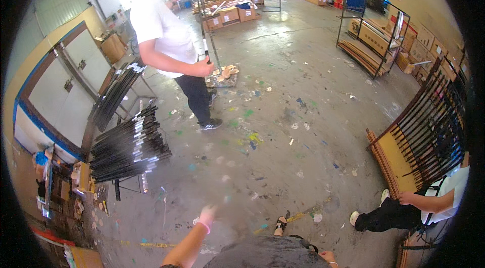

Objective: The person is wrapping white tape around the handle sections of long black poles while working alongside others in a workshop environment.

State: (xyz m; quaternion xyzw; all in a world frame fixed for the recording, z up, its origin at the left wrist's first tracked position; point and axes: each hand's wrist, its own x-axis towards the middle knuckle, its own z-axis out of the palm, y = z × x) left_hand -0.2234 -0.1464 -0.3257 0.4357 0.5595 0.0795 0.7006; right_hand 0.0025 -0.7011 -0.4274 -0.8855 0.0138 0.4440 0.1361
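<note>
My left hand [208, 214], with a pink band at the wrist, reaches forward over the bare concrete floor. Its fingers are smeared, and nothing shows clearly in it. Low at the frame's bottom edge, my right hand [328, 256] hangs beside my dark shirt [268, 254], a thin band on its wrist; its fingers are mostly hidden. Nearest my left hand, to the left, a stack of black rods with pale ends [129, 144] rests on a metal stand. One of my sandalled feet [281, 225] shows ahead of the shirt.
A person in a white shirt [164, 35] stands ahead left, holding a long pole [204, 30]. Another person [394, 217] is at the right beside a rack of dark rods [424, 131]. A wheeled metal cart [374, 40] and cardboard boxes [230, 16] stand farther back.
</note>
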